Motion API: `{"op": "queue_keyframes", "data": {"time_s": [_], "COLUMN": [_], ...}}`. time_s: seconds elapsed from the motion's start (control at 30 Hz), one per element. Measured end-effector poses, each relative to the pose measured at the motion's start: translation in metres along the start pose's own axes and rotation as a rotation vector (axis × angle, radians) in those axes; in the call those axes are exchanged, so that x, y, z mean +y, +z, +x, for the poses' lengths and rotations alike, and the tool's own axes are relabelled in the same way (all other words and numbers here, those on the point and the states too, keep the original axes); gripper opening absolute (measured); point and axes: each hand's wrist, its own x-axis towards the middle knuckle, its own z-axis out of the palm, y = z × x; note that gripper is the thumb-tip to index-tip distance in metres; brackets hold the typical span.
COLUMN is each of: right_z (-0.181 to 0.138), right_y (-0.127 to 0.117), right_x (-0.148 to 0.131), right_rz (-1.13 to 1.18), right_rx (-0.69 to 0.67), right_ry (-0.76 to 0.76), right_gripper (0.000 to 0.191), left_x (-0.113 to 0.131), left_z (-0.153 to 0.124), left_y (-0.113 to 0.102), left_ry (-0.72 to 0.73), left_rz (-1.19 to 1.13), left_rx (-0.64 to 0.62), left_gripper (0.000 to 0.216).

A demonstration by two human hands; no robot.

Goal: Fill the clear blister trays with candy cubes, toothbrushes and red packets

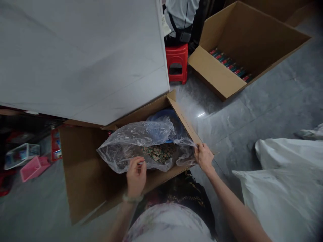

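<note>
A clear plastic bag [118, 144] lies spread open inside a cardboard box [80, 161] in front of me. Many small greenish and brownish pieces [160, 153], too small to name, are heaped in the bag. My right hand [204, 157] is closed on the bag's right end, at the corner of the box flap. Over the bag's near edge, my left hand [136, 176] has its fingers curled in a pinch; whatever lies between the fingertips is too small to make out. A blue basin [178, 122] sits in the box, partly covered by the bag.
A white panel [83, 60] stands along the far side. Beyond it are a red stool [180, 62], a person [181, 15] and a large open carton [214, 72] with packed small boxes. White sacks [282, 188] lie at right. Pink [34, 168] and white [21, 154] baskets are at left.
</note>
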Motion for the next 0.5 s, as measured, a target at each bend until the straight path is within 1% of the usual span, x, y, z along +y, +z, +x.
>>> {"op": "queue_keyframes", "data": {"time_s": [0.07, 0.1, 0.13, 0.2, 0.23, 0.27, 0.3, 0.33, 0.37, 0.4, 0.43, 0.47, 0.5], "right_z": [0.005, 0.008, 0.01, 0.013, 0.013, 0.011, 0.007, 0.001, -0.006, -0.014, -0.021, -0.027, -0.031], "right_y": [-0.003, -0.005, -0.009, -0.019, -0.027, -0.037, -0.047, -0.058, -0.068, -0.075, -0.079, -0.077, -0.068], "right_x": [0.005, 0.009, 0.014, 0.023, 0.026, 0.028, 0.026, 0.02, 0.011, -0.003, -0.022, -0.043, -0.065], "right_rz": [0.033, 0.053, 0.079, 0.145, 0.173, 0.193, 0.21, 0.238, 0.287, 0.363, 0.478, 0.613, 0.74], "right_rx": [0.007, 0.008, 0.01, 0.023, 0.042, 0.075, 0.119, 0.164, 0.192, 0.183, 0.118, 0.006, -0.152], "right_ry": [0.032, 0.053, 0.081, 0.15, 0.177, 0.187, 0.176, 0.137, 0.066, -0.026, -0.127, -0.224, -0.274], "right_gripper": [0.027, 0.03, 0.032, 0.036, 0.036, 0.034, 0.031, 0.028, 0.027, 0.028, 0.028, 0.027, 0.028], "left_x": [-0.007, -0.012, -0.017, -0.023, -0.025, -0.026, -0.027, -0.029, -0.033, -0.038, -0.046, -0.055, -0.066], "left_z": [0.007, 0.012, 0.017, 0.032, 0.041, 0.052, 0.063, 0.074, 0.085, 0.095, 0.102, 0.108, 0.111], "left_y": [0.024, 0.034, 0.042, 0.054, 0.058, 0.063, 0.068, 0.075, 0.083, 0.092, 0.103, 0.113, 0.123], "left_ry": [-0.073, -0.095, -0.103, -0.094, -0.085, -0.077, -0.074, -0.078, -0.094, -0.122, -0.161, -0.205, -0.253], "left_rz": [0.036, 0.109, 0.195, 0.323, 0.351, 0.355, 0.347, 0.341, 0.35, 0.365, 0.381, 0.392, 0.397], "left_rx": [-0.149, -0.249, -0.375, -0.655, -0.781, -0.88, -0.947, -0.982, -1.002, -1.008, -1.0, -0.979, -0.943], "left_gripper": [0.013, 0.015, 0.017, 0.019, 0.018, 0.016, 0.014, 0.014, 0.015, 0.017, 0.017, 0.015, 0.012]}}
